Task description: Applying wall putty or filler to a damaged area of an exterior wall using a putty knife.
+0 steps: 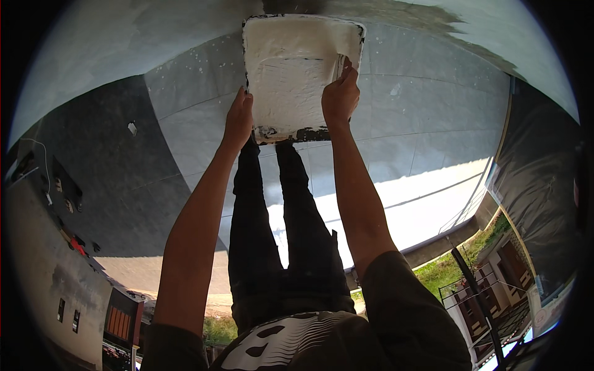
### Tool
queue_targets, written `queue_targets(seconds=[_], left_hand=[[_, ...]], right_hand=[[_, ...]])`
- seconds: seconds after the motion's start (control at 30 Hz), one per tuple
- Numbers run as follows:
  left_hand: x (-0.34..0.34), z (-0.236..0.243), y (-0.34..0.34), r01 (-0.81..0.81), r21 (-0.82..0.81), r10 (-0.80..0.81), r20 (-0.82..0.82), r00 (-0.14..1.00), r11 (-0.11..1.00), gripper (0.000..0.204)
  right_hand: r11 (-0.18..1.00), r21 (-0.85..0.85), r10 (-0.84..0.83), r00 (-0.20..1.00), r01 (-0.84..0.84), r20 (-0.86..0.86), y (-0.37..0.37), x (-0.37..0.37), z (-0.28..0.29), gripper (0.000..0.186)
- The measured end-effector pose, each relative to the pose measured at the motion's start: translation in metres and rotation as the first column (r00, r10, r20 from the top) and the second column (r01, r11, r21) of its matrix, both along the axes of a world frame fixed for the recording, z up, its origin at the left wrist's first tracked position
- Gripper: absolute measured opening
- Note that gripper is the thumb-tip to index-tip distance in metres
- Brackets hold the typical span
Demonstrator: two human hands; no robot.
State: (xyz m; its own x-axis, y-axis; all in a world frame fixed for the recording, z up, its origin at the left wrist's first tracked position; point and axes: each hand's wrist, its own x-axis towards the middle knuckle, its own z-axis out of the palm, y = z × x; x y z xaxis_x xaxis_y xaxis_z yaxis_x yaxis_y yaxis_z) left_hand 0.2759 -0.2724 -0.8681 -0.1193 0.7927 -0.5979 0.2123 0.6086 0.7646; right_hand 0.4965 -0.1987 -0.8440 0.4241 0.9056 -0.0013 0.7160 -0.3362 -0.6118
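Observation:
A paint tray (297, 86) with a dark, paint-smeared rim is held out in front of me, coated inside with thick cream-white paint. My left hand (239, 117) is closed on the tray's left edge near its lower corner. Over the right side of the tray, my right hand (341, 96) is closed round a short paint-coated paintbrush (338, 67); its handle is mostly hidden by the fingers. The brush's tip is at the paint, along a ridge that crosses the tray.
Beyond the tray rises a pale wall (185, 37) with a darker wet-looking patch at its upper right. Grey floor sheeting (402, 105) with white spatters lies below, beside a dark floor area (111, 142). Black sheeting (532, 167) hangs at right. Several small things lie at far left.

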Motion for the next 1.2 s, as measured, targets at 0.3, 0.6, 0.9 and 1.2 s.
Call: queue_targets(seconds=[0.3,0.6,0.9,1.2], left_hand=[[0.000,0.005,-0.004,-0.078,-0.026,0.082,0.177,0.981,0.997,0.055],[0.002,0.038,0.006,-0.164,-0.156,0.206,0.312,0.928,0.974,0.054],[-0.008,0.023,0.000,-0.161,-0.144,0.197,0.284,0.938,0.976,0.056],[-0.006,0.013,-0.004,-0.146,-0.111,0.171,0.268,0.948,0.983,0.054]], right_hand=[[0.981,-0.169,0.096,0.995,-0.090,0.028,-0.002,-0.050,0.000,0.019],[0.986,-0.092,0.127,0.981,-0.142,-0.150,-0.012,-0.083,0.000,0.021],[0.985,0.042,0.169,0.932,-0.165,-0.320,-0.022,-0.108,-0.009,0.018],[0.980,-0.124,0.061,0.824,-0.157,-0.564,-0.026,-0.092,-0.037,0.020]])
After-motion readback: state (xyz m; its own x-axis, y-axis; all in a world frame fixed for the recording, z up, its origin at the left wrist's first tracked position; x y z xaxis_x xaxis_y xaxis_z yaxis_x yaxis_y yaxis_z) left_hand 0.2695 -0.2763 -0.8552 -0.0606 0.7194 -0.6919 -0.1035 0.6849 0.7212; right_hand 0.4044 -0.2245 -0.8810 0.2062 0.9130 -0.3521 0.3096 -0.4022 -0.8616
